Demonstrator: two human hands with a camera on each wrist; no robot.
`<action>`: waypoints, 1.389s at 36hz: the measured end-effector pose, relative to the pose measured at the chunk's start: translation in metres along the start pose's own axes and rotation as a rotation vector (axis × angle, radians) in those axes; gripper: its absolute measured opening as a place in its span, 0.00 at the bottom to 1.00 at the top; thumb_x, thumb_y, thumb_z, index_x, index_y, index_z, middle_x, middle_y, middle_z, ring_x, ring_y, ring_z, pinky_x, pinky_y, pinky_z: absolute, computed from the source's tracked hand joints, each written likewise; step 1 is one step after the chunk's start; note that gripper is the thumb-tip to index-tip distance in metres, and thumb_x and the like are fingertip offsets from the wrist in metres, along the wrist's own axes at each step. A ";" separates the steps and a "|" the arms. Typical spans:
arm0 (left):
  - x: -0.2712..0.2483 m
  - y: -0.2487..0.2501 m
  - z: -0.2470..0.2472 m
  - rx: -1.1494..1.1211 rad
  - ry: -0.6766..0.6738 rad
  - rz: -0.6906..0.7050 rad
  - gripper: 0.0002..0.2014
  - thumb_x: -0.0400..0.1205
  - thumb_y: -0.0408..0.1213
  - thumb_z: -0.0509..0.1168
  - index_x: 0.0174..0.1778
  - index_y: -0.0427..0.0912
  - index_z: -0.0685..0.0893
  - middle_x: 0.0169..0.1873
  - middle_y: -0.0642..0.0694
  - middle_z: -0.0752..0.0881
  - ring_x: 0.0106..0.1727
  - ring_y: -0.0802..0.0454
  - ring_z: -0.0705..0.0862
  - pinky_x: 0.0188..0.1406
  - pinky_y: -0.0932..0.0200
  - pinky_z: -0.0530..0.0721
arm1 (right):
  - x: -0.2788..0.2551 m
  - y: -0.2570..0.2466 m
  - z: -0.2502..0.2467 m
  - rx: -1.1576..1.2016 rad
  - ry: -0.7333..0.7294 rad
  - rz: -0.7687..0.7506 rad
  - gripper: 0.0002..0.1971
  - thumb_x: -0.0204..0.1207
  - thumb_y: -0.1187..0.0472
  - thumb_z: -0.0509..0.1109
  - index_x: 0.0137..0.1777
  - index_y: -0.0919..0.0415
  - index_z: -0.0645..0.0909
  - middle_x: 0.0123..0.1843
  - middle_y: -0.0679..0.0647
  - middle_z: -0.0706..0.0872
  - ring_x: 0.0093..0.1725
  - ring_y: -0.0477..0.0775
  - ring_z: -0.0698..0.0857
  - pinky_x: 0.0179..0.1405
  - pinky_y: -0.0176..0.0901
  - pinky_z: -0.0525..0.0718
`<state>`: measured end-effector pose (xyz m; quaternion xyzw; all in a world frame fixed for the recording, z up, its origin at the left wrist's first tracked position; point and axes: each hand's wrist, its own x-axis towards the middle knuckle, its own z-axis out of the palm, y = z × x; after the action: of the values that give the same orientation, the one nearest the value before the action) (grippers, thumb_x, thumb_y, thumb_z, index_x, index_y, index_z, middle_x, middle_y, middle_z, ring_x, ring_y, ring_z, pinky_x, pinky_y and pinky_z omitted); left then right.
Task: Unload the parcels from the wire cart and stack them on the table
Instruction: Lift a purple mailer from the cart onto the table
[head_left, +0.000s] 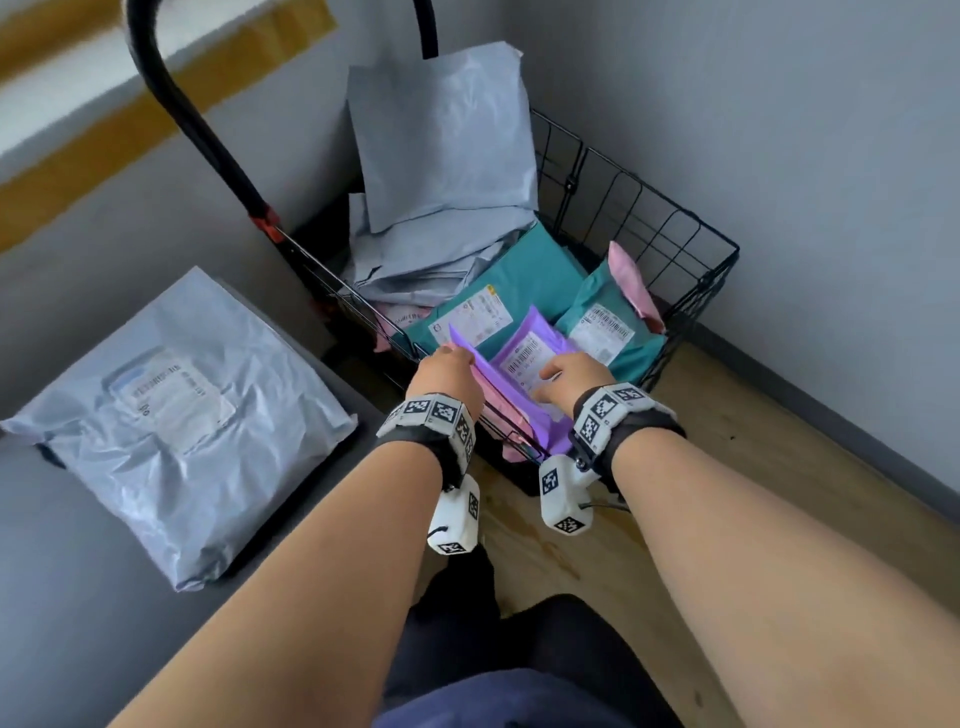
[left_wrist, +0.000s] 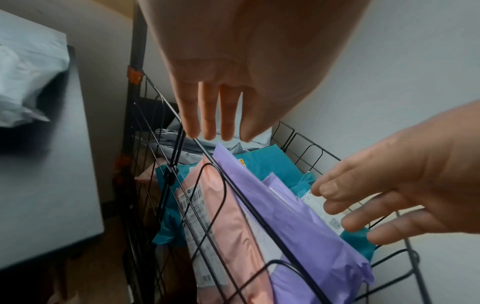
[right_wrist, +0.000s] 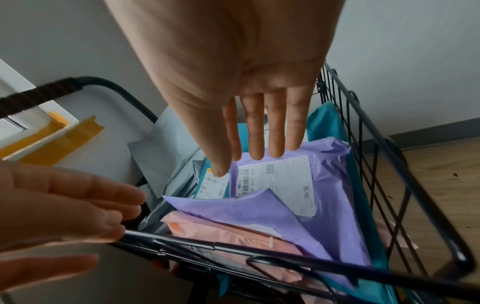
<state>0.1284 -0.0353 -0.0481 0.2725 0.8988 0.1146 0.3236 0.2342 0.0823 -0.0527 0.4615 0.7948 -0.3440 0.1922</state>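
The black wire cart (head_left: 675, 208) stands in a corner, filled with parcels. On top at the near side lies a purple parcel (head_left: 540, 322) (left_wrist: 298, 226) (right_wrist: 332, 195) with a white label. A pink parcel (head_left: 498, 400) (left_wrist: 233, 226) (right_wrist: 233, 232) stands against the near rim (left_wrist: 260, 218). My left hand (head_left: 447, 374) (left_wrist: 215, 135) is at the purple parcel's left corner, fingers straight. My right hand (head_left: 571, 374) (right_wrist: 259, 156) hovers over its label, fingers straight. Neither hand grips anything. One grey parcel (head_left: 171, 415) lies on the grey table (head_left: 62, 597) at the left.
Deeper in the cart are two teal parcels (head_left: 535, 270), another pink one and several grey ones (head_left: 447, 145) leaning on the back. The cart's black handle (head_left: 192, 114) rises at the left rear. Walls close in behind and right; wooden floor (head_left: 727, 467) lies below.
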 end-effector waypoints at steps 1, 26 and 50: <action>0.005 0.000 -0.001 0.002 -0.009 -0.005 0.25 0.79 0.25 0.56 0.73 0.44 0.75 0.70 0.41 0.75 0.69 0.43 0.75 0.67 0.48 0.77 | 0.005 -0.001 0.003 0.004 -0.030 0.007 0.16 0.74 0.58 0.75 0.61 0.57 0.83 0.61 0.54 0.86 0.55 0.54 0.84 0.56 0.42 0.82; 0.018 0.015 -0.004 -0.186 0.188 -0.278 0.18 0.81 0.30 0.59 0.65 0.46 0.82 0.64 0.43 0.81 0.64 0.43 0.80 0.60 0.53 0.78 | 0.063 -0.022 -0.057 -0.139 0.053 -0.194 0.15 0.76 0.71 0.60 0.28 0.64 0.70 0.30 0.58 0.74 0.42 0.61 0.73 0.24 0.41 0.64; -0.099 0.002 -0.014 -0.733 0.540 -0.606 0.16 0.81 0.47 0.64 0.45 0.34 0.82 0.43 0.37 0.85 0.44 0.41 0.82 0.43 0.55 0.75 | -0.032 -0.098 -0.071 -0.394 0.047 -0.663 0.15 0.84 0.68 0.56 0.64 0.71 0.81 0.63 0.66 0.84 0.63 0.66 0.83 0.57 0.46 0.79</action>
<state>0.1837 -0.0895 0.0144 -0.1684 0.8895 0.3877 0.1737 0.1662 0.0809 0.0526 0.1412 0.9560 -0.2175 0.1374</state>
